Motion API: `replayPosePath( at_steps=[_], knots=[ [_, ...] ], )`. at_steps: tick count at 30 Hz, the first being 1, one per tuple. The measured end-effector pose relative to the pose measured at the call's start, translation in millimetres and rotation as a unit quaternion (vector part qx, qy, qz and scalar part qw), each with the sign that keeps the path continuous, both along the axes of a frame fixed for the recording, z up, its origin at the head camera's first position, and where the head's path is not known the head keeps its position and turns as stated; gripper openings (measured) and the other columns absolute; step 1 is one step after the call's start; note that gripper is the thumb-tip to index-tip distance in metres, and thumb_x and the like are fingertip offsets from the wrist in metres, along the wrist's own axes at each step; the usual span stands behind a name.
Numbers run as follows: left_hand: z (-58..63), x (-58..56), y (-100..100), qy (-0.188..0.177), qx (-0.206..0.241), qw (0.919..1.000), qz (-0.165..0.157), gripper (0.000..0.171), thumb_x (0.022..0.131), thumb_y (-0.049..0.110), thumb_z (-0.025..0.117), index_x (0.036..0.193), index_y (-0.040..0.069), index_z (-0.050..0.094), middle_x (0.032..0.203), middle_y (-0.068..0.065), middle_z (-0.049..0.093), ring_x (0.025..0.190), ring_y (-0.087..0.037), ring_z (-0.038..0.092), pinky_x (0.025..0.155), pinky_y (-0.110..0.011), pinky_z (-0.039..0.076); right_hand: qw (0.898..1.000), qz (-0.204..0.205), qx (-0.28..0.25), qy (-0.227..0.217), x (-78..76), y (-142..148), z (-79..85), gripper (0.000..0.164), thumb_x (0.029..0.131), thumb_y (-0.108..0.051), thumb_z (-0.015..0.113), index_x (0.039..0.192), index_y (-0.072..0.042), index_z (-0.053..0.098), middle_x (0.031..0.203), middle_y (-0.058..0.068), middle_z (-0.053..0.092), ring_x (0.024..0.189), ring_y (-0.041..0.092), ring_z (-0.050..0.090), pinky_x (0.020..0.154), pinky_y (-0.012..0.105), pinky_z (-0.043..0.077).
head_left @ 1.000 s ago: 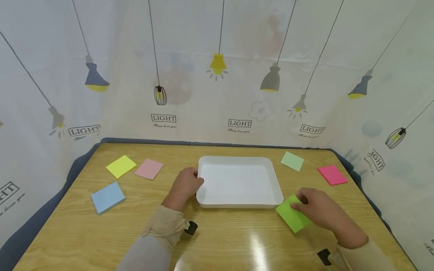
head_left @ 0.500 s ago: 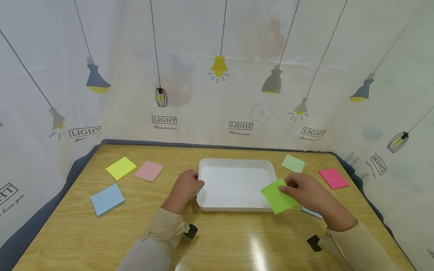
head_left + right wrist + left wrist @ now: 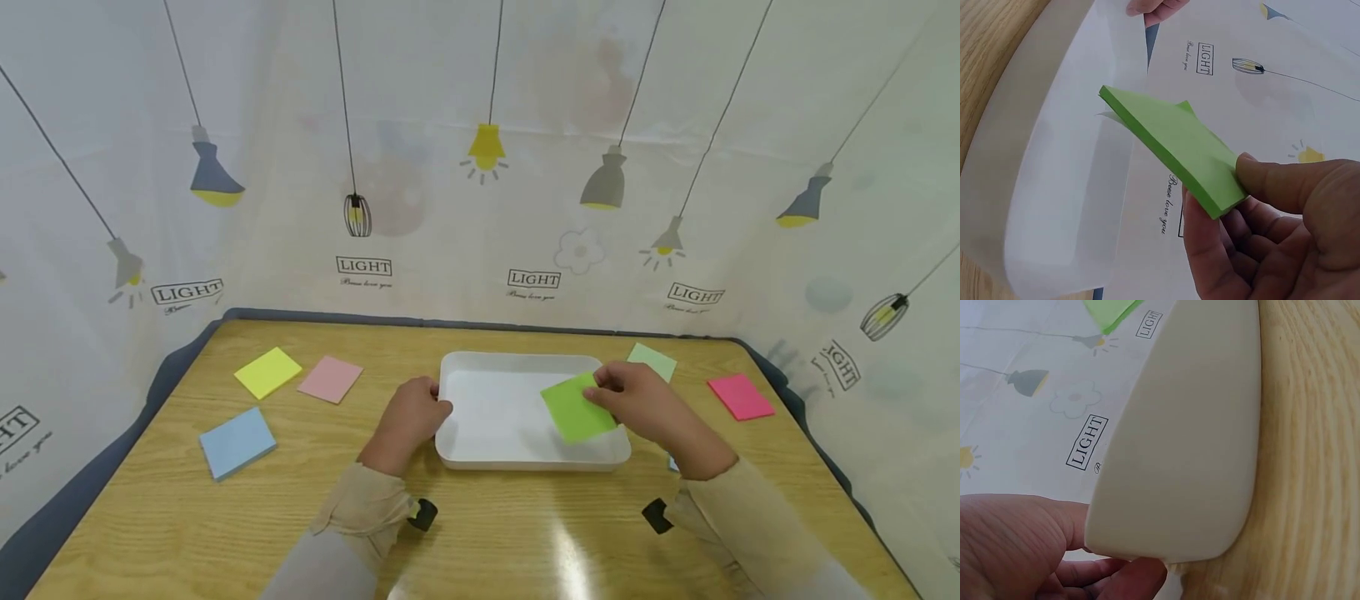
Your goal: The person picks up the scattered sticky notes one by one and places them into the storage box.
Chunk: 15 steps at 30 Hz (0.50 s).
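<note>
Head view: one bright green pad (image 3: 573, 410), near square, its long axis not to be told; held above the right-hand part of a white tray (image 3: 487, 425), its free side directed leftward over the tray's floor, one corner toward the wearer, its broad face turned to the camera. The pad is pinched by its right-hand side between the thumb and fingers of the right hand (image 3: 645, 404). In the right wrist view, the pad is seen to slant away from the fingertips toward the upper left, with a thin sheet corner projecting beneath its far end. The white tray is set with its long axis running left to right; its left short end is clamped between thumb and fingers by the left hand (image 3: 408, 417). On the wood-grain table (image 3: 487, 533), left of the tray, are laid a yellow pad (image 3: 267, 372), a pale pink pad (image 3: 331, 379) and a blue pad (image 3: 237, 442); to the right, a mint pad (image 3: 652, 360), partly covered by the right hand, and a magenta pad (image 3: 741, 396). Behind, a lamp-printed cloth (image 3: 450, 225) is hung.
</note>
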<state>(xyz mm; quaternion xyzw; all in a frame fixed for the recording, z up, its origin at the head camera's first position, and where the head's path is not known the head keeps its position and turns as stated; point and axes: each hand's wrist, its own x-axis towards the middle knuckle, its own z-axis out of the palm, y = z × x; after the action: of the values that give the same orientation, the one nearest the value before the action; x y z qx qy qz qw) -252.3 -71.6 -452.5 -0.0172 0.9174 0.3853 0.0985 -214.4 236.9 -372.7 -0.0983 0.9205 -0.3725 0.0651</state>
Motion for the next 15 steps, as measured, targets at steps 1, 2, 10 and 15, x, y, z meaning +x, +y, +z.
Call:
replayPosePath(
  at_steps=[1, 2, 10, 15],
  knots=[
    [0.3, 0.3, 0, -0.002, 0.001, 1.0, 0.001, 0.026, 0.086, 0.021, 0.055, 0.105, 0.004, 0.06, 0.092, -0.009, 0.063, 0.063, -0.018, 0.055, 0.052, -0.028, 0.047, 1.0, 0.0, -0.012, -0.004, -1.9, -3, -0.7, 0.021, 0.089, -0.024, 0.061, 0.096, -0.004, 0.058, 0.077, 0.008, 0.055, 0.063, 0.02, 0.051, 0.058, 0.034, 0.048],
    [0.6, 0.5, 0, -0.002, 0.001, 1.0, 0.0, 0.026, 0.086, 0.021, 0.055, 0.105, 0.003, 0.06, 0.092, -0.009, 0.063, 0.064, -0.017, 0.055, 0.052, -0.028, 0.047, 1.0, -0.001, -0.02, -0.005, -3.8, -7, -1.8, 0.02, 0.089, -0.023, 0.061, 0.095, -0.004, 0.058, 0.077, 0.008, 0.054, 0.063, 0.019, 0.051, 0.058, 0.034, 0.048],
    [1.3, 2.3, -1, 0.005, 0.002, 1.0, -0.001, 0.025, 0.086, 0.021, 0.055, 0.103, 0.004, 0.06, 0.092, -0.009, 0.064, 0.065, -0.017, 0.055, 0.053, -0.029, 0.048, 0.996, -0.011, -0.076, -0.054, -18.2, -30, -12.7, 0.027, 0.09, -0.026, 0.061, 0.105, -0.003, 0.058, 0.098, 0.013, 0.061, 0.078, 0.02, 0.058, 0.066, 0.038, 0.055],
    [0.6, 1.8, 0, 0.007, 0.008, 0.9999, 0.003, 0.024, 0.085, 0.02, 0.056, 0.102, 0.003, 0.06, 0.092, -0.009, 0.064, 0.066, -0.017, 0.056, 0.052, -0.029, 0.049, 0.991, -0.019, -0.104, -0.078, -25.6, -47, -17.3, 0.024, 0.089, -0.023, 0.061, 0.102, -0.003, 0.059, 0.099, 0.014, 0.061, 0.08, 0.021, 0.06, 0.067, 0.037, 0.056]
  ],
)
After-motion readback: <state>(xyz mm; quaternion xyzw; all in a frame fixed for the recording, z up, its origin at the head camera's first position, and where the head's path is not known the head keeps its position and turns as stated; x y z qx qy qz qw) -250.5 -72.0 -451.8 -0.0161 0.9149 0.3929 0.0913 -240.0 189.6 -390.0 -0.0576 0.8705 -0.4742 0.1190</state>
